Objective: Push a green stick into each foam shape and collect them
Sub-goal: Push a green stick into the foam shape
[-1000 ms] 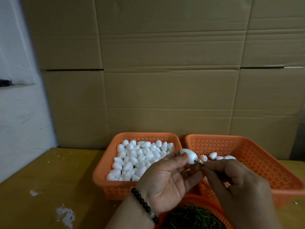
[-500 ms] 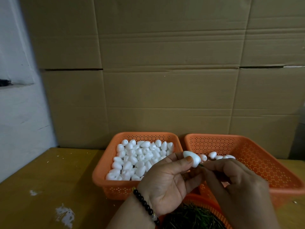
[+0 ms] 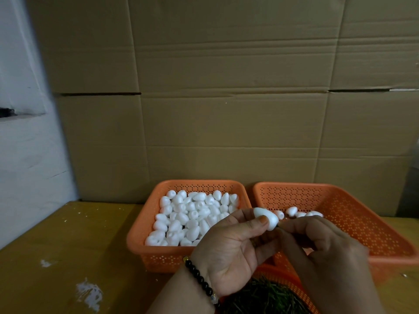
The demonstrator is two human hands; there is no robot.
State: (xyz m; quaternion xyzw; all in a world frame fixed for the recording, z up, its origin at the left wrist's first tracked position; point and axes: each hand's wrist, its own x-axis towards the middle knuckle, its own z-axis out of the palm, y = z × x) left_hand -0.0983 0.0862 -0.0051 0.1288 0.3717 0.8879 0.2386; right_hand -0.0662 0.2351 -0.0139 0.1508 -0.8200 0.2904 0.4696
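A: Far left, at nine o'clock, white wall point(image 3: 25, 155). Below it, yellow table point(image 3: 68, 241), flecked with white crumbs at seven o'clock.

B: Across the whole back, twelve o'clock, brown cardboard point(image 3: 226, 87), seams running sideways.

A: Moving in. Left basket point(image 3: 140, 243), orange, perforated, heaped with white foam shapes point(image 3: 192, 216). Sits just left of centre, touching or nearly touching its twin.

B: Then the left hand point(image 3: 229, 252), palm up, six o'clock. Black bead bracelet point(image 3: 199, 278) round the wrist. Thumb and fingers clamped on one foam shape point(image 3: 265, 219), held above the gap between the two baskets.

A: Pointed end of that shape aimed right, toward three o'clock.

B: Right there, a sliver of green stick point(image 3: 277, 227), barely visible, at the shape's tip. Too small to tell how deep it sits.

A: Right hand point(image 3: 322, 257) next, at five o'clock, back of the hand up. Fingers curled together, tips pinched at the stick, just beside the foam.

B: Under both hands, bottom edge, a third orange basket point(image 3: 292, 282) with a dark green pile of sticks point(image 3: 263, 300).

A: Finally, right basket point(image 3: 362, 223), three o'clock. A few white pieces point(image 3: 301, 213) lying at its near-left corner, partly hidden behind the hands.

B: Sticks on those? Cannot tell from here.
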